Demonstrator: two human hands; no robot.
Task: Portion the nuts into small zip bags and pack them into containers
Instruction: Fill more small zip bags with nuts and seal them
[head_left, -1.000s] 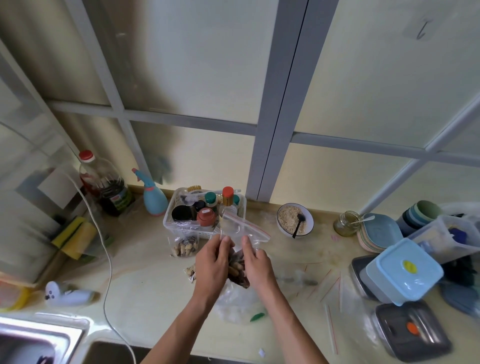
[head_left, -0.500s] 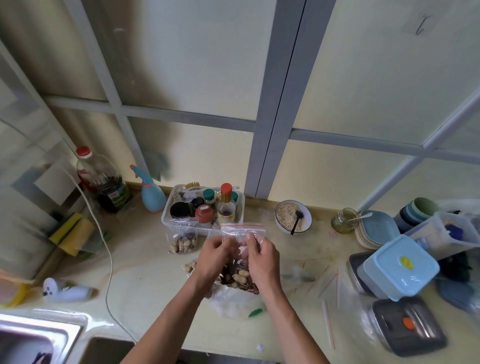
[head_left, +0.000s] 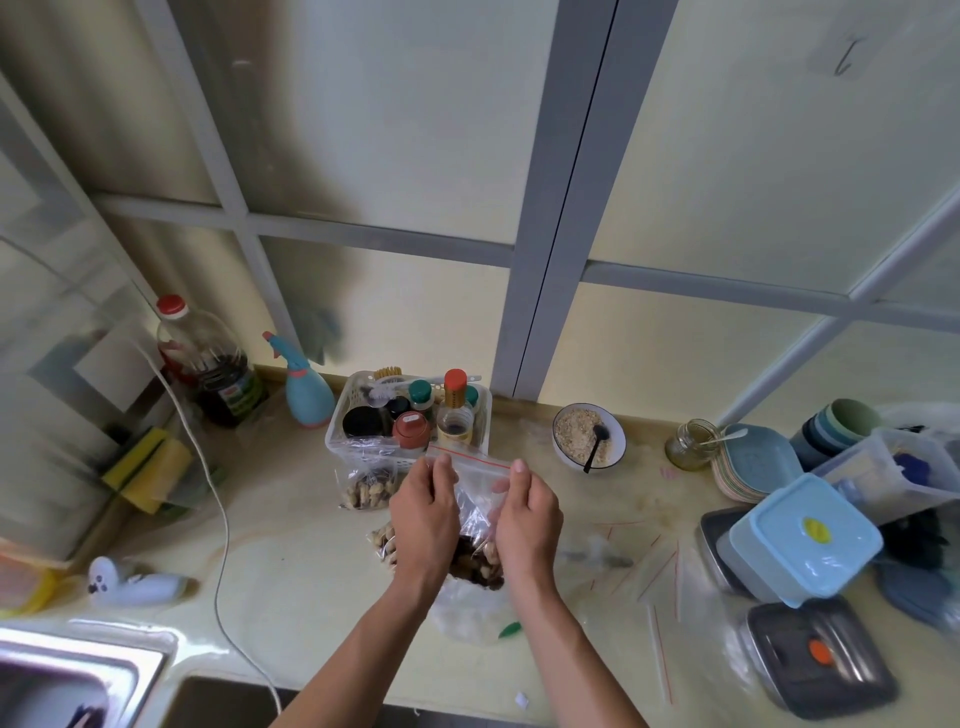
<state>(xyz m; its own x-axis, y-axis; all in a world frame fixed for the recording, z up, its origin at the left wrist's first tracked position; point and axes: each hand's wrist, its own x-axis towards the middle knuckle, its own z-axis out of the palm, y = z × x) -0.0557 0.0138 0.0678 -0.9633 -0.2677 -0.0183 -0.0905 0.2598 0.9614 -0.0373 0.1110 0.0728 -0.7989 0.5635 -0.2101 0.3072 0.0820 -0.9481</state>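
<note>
Since half a second ago, both hands have spread a little apart along the bag's top, and the red-striped seal now runs tilted, lower on the right. Left hand (head_left: 423, 512) pinches the left end of the zip bag (head_left: 475, 499); right hand (head_left: 527, 512) pinches the right end. Both are grasping the bag, fingertips at the seal strip. Bag hangs between the palms, above the counter (head_left: 291, 551), with nuts (head_left: 472, 564) gathered in its lower part, dark and pale mixed. Whether the seal is pressed closed: cannot tell.

Under the hands, a clear plastic sheet (head_left: 470, 616) lies on the counter, with more nuts (head_left: 382, 540) showing just left of the left wrist. A second filled bag (head_left: 366, 488) sits just in front of the white basket (head_left: 337, 426) of jars and bottles.

Right side: light blue lidded container (head_left: 802, 540) stacked on a dark tray, well apart from the hands. Bowl (head_left: 589, 436) of crumbs with a black spoon stands behind the right hand. Spray bottle (head_left: 306, 387) is left of the basket. Sink (head_left: 78, 675) at the lower left corner.
</note>
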